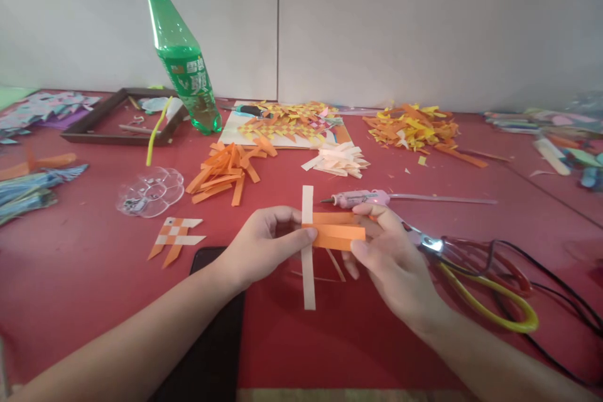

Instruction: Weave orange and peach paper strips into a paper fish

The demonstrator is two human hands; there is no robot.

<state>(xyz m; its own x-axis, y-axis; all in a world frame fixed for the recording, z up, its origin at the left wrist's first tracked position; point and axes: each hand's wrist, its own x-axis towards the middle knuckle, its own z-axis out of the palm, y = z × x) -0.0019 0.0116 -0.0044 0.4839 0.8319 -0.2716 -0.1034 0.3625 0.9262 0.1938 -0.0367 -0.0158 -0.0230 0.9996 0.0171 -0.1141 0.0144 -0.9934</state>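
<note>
Over a red table [85,276], my left hand [264,245] pinches crossed paper strips where they meet. A cream strip [308,276] runs upright, and folded orange strips [336,232] run sideways across it. My right hand [391,257] grips the right end of the orange strips, fingers curled behind them. Both hands are closed on the strips, held just above the table.
A pink glue gun [358,198] lies behind my hands; scissors [490,289] and black cables sit at right. A woven orange-and-white fish [176,235], loose orange strips [226,173], cream strips [339,160], a clear palette [151,191], a green bottle [183,63], a wooden frame [94,119] and a black phone [211,339] surround them.
</note>
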